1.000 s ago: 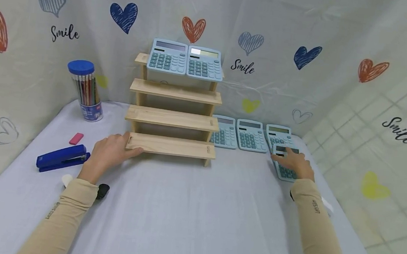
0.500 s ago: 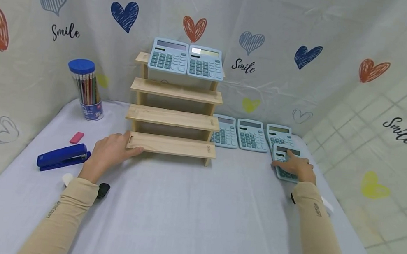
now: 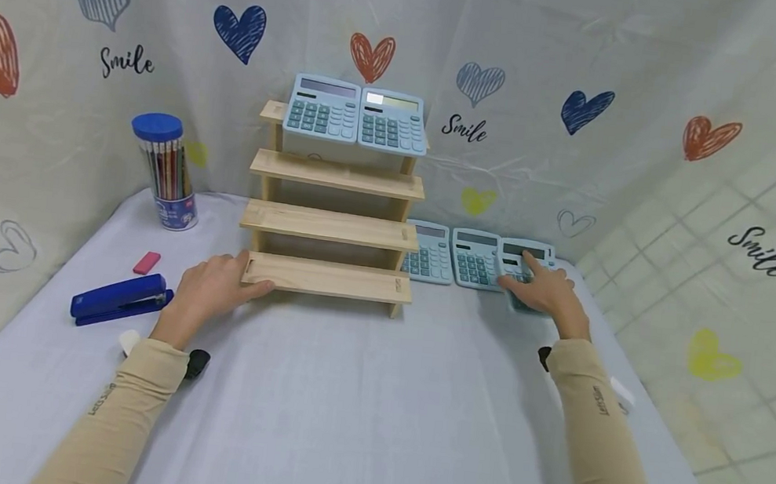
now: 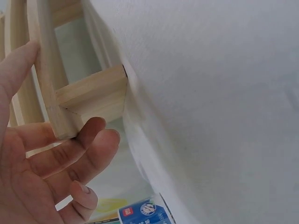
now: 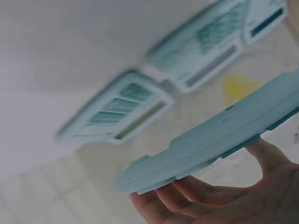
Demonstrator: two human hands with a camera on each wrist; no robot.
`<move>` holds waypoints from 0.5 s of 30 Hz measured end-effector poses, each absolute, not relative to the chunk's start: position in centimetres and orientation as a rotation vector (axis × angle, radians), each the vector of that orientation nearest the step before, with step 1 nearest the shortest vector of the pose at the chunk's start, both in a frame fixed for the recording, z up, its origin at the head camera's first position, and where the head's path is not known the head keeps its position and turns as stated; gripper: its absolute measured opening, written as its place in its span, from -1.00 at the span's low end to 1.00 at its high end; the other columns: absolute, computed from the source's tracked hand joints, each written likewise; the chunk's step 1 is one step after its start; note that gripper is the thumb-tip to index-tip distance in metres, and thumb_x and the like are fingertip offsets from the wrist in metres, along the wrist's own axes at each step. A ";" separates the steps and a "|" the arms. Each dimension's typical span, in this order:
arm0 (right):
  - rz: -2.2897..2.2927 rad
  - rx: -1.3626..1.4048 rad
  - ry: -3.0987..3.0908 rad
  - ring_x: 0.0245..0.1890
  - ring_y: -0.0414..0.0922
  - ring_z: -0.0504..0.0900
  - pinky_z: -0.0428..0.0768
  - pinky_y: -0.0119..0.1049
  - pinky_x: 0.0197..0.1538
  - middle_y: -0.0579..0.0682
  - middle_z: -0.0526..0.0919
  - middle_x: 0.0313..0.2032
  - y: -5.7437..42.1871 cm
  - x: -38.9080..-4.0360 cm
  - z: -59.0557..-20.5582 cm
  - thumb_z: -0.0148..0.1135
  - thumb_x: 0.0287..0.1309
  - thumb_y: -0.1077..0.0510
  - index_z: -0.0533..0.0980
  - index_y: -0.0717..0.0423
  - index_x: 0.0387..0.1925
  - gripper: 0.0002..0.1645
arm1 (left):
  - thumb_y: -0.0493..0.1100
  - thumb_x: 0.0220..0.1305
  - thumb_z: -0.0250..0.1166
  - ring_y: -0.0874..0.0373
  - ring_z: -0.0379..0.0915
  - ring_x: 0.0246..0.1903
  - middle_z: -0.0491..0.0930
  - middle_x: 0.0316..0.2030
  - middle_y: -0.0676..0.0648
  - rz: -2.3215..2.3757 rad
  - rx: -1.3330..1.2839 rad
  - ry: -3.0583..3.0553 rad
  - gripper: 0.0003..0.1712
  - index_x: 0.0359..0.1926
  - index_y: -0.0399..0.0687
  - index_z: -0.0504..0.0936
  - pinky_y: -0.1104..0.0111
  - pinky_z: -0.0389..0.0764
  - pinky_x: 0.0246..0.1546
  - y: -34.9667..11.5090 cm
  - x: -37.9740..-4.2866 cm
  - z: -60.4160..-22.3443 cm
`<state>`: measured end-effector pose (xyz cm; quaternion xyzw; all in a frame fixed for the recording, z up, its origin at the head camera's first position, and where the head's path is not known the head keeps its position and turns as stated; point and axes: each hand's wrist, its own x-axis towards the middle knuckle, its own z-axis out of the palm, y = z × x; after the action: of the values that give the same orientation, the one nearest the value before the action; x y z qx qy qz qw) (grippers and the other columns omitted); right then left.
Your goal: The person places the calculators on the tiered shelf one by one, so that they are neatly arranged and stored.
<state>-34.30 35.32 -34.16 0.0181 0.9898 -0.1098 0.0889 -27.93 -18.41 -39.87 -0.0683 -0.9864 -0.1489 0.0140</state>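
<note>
My left hand (image 3: 208,290) holds the left end of the bottom step of a four-tier wooden display rack (image 3: 327,277), thumb on its front edge. In the left wrist view the fingers curl about the step's end (image 4: 51,100). Over at the right, my right hand (image 3: 553,291) grips a light blue calculator (image 3: 508,261), raised off the table. Seen edge-on in the right wrist view, this calculator (image 5: 210,135) sits between thumb and fingers. It overlaps another calculator (image 5: 124,109) behind it in the head view. Two more calculators (image 3: 477,259) lie beside the rack.
Two calculators (image 3: 355,115) stand side by side on the rack's top tier. Left of the rack are a blue-lidded tub of pencils (image 3: 167,179), a pink eraser (image 3: 147,263) and a blue stapler (image 3: 119,299). A printed curtain (image 3: 412,8) hangs behind the table.
My right hand has picked up the front calculator and moved it up and to the left, over the back row. My left hand stays on the rack.
</note>
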 end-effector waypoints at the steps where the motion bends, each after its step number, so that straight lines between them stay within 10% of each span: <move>1: -0.320 0.022 2.965 0.36 0.76 -0.18 0.11 0.63 0.22 0.69 -0.20 0.44 34.6 -34.3 -33.6 -0.14 0.22 -0.62 -0.27 -0.04 0.61 0.23 | 0.41 0.31 0.17 -0.19 0.58 -0.19 0.58 0.05 -0.47 -0.464 -0.212 -3.073 0.00 0.37 -0.36 0.33 -0.07 0.57 -0.30 -18.4 -27.9 -39.9; 15: -0.286 -0.373 3.091 0.19 0.25 0.33 0.40 0.26 0.20 0.49 0.27 0.33 22.4 -34.8 -26.8 0.08 0.18 -0.52 -0.01 -0.21 0.59 0.10 | 0.41 0.31 0.17 -0.17 0.57 -0.22 0.57 0.05 -0.47 -0.466 -0.207 -3.079 0.01 0.40 -0.35 0.30 -0.04 0.56 -0.34 -18.3 -28.0 -39.9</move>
<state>-34.78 22.44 -26.76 -0.1194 0.9886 -0.0914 0.0077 -28.00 -18.32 -39.89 -0.0662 -0.9865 -0.1491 0.0103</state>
